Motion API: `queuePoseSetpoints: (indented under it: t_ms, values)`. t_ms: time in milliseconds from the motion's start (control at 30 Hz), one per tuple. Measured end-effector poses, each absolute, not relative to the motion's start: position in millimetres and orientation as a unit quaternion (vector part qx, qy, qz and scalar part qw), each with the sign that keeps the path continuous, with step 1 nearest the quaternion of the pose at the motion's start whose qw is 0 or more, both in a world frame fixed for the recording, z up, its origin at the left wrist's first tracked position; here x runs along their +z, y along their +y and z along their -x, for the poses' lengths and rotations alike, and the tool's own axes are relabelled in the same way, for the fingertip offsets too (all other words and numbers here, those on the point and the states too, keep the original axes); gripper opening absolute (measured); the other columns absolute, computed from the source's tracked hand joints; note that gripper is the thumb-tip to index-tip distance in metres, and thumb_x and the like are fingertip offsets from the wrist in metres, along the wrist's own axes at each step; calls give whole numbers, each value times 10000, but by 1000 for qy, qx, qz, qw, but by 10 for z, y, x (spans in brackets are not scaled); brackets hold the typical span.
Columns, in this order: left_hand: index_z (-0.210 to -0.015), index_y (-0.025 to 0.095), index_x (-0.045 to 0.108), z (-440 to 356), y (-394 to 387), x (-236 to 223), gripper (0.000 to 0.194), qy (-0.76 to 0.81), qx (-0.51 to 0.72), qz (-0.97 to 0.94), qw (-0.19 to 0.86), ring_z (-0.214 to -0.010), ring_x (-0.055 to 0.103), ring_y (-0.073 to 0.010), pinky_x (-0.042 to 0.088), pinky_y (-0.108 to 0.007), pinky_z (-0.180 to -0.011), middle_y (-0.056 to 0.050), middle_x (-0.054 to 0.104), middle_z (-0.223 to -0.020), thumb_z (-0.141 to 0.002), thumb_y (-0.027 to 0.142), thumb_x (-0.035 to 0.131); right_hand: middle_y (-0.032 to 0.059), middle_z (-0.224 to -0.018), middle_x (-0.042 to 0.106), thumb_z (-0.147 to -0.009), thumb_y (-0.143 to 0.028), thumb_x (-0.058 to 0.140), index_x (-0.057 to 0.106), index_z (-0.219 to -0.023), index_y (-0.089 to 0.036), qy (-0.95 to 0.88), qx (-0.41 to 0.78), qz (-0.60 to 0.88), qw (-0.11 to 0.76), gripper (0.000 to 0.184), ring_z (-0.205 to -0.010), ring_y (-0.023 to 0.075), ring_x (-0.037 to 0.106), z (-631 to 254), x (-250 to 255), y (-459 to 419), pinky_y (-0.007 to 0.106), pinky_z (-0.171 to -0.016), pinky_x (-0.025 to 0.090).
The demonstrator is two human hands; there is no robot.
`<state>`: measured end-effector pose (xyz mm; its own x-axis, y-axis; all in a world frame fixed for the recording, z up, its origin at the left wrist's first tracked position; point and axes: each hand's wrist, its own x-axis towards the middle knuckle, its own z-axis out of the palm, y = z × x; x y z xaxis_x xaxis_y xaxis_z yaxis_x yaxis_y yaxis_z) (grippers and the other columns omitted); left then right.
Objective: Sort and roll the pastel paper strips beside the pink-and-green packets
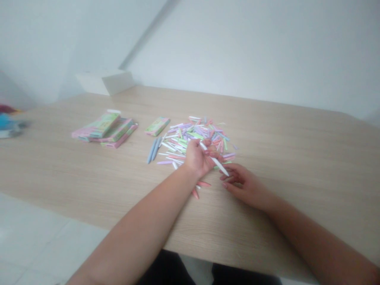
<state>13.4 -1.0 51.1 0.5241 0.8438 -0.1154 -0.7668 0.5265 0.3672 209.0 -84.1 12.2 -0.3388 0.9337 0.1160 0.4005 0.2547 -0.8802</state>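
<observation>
My left grip (199, 158) holds a white stick (214, 159) above a heap of pastel sticks (192, 136) on the table (297, 166). Its tip sits just beside my loosely curled right grip (242, 186). Two blue sticks (153, 149) lie left of the heap, with pastel packets (103, 128) farther left.

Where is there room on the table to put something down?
There's lots of bare wood on the table right of the colored sticks, and more in front of the packets. It's crowded around the left hand, among the sticks.
</observation>
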Motion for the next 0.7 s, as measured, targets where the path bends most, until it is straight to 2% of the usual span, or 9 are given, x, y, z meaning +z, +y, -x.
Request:
queuePoseSetpoints:
  t_ms: [100,200,300,467,567,700]
  values:
    - [-716,208,430,-136,-13,524,296,143,465,-145,862,-474,358,-129,497,-360,-640,53,249,-575,-913,420,367,85,-1153,691,-908,-350,717,516,-1402,-296,-722,403,458,325,537,-890,211,718,-2111,130,-845,394,-787,633]
    - [-720,212,421,-151,-34,545,257,148,468,-177,853,-464,351,-130,499,-340,-628,54,233,-556,-894,397,382,113,-1346,636,-982,-447,623,487,-1459,-327,-738,403,420,342,510,-1143,268,670,-2174,136,-826,451,-916,603]
    - [-706,213,396,-180,-80,571,213,145,465,-241,840,-450,338,-128,484,-308,-599,52,227,-533,-865,355,403,93,-1441,595,-1049,-493,477,508,-1447,-351,-724,394,394,407,424,-1319,279,573,-2260,109,-770,460,-990,563]
    - [-680,215,360,-220,-165,612,201,143,450,-338,814,-407,275,-113,428,-275,-537,57,216,-498,-837,324,426,78,-1360,642,-1054,-465,480,557,-1386,-337,-688,369,408,473,364,-1275,260,594,-2327,30,-680,438,-966,564]
    - [-680,217,356,-227,-183,615,224,153,442,-363,806,-402,263,-109,427,-275,-538,62,212,-497,-857,340,417,80,-1313,653,-1052,-463,484,569,-1376,-327,-698,331,427,469,361,-1217,260,613,-2316,24,-674,434,-942,563]
    - [-686,217,363,-243,-174,565,219,147,429,-401,796,-403,270,-105,415,-267,-531,62,233,-496,-852,347,425,62,-1118,676,-1061,-444,466,613,-1352,-320,-729,265,463,429,349,-1034,235,642,-2299,71,-694,420,-939,546]
